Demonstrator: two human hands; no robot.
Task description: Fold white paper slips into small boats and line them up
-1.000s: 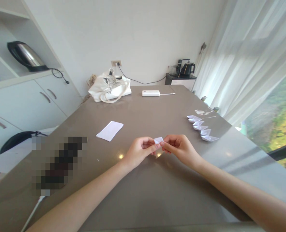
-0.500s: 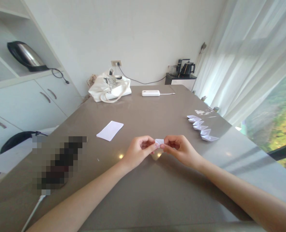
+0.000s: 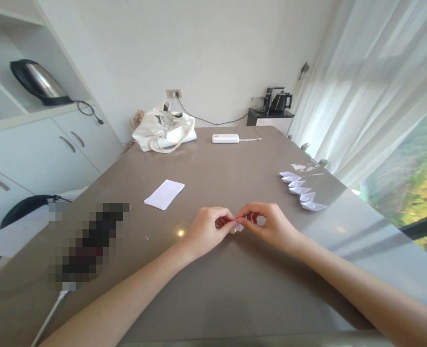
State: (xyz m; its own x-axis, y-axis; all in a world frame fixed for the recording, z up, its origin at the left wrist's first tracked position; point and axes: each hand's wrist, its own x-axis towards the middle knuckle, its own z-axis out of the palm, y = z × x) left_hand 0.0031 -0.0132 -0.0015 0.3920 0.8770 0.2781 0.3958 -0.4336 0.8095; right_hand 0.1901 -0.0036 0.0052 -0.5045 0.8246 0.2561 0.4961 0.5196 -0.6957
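Note:
A small folded piece of white paper is pinched between my two hands over the middle of the table. My left hand closes on it from the left with thumb and forefinger. From the right, my right hand grips it in the same way, and the fingertips of both hands meet. Most of the paper is hidden behind the fingers; only its lower part shows. To the right stands a row of several folded paper boats. A stack of white paper sheets lies to the left.
A blurred-out dark object with a white cable lies at the left. A white handbag and a white power strip or charger-like block sit at the table's far end. White paper scraps lie by the right edge.
My fingertips have come together and slightly down. The folded paper, which showed flat between them before, is now mostly covered and its visible part hangs below the fingers.

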